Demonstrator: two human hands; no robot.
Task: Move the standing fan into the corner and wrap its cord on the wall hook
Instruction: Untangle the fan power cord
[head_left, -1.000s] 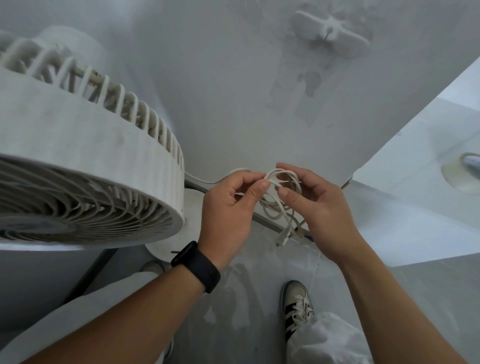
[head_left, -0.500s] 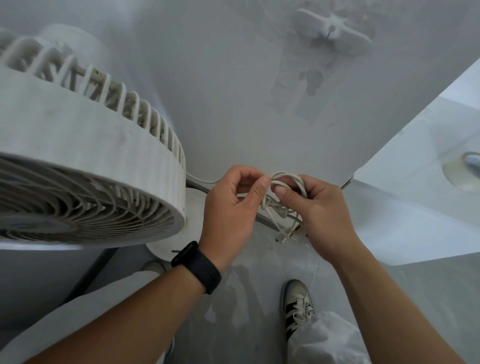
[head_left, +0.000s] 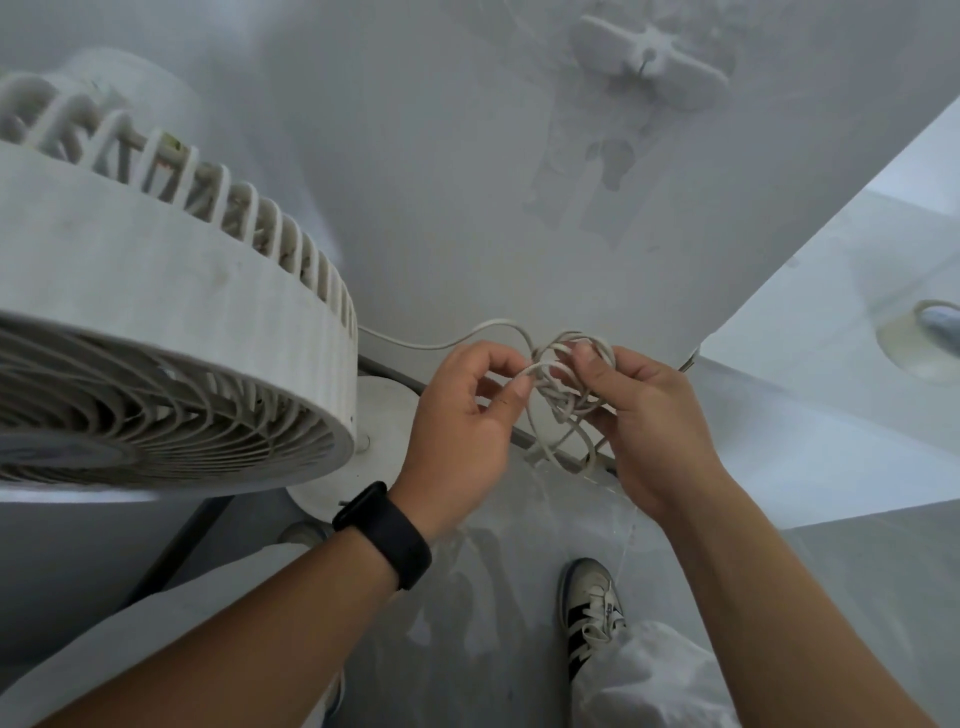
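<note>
The white standing fan (head_left: 156, 332) fills the left of the view, its round base (head_left: 379, 415) on the floor by the wall. Its white cord (head_left: 558, 395) runs from behind the fan head into a bundle of several loops between my hands. My left hand (head_left: 462, 431), with a black watch on the wrist, pinches a strand of the cord between thumb and forefinger. My right hand (head_left: 644, 421) grips the looped bundle, thumb on top. High on the wall sits the white wall hook (head_left: 649, 62), well above the cord.
The white wall (head_left: 467, 182) is straight ahead and a second wall (head_left: 831, 405) angles in at the right, forming a corner. My shoe (head_left: 592, 608) stands on the grey floor below my hands. A round fitting (head_left: 919, 338) shows at the far right.
My left hand has pulled a little to the left and drawn a strand out, so the loops are spread wider between my hands. The fan stays where it was.
</note>
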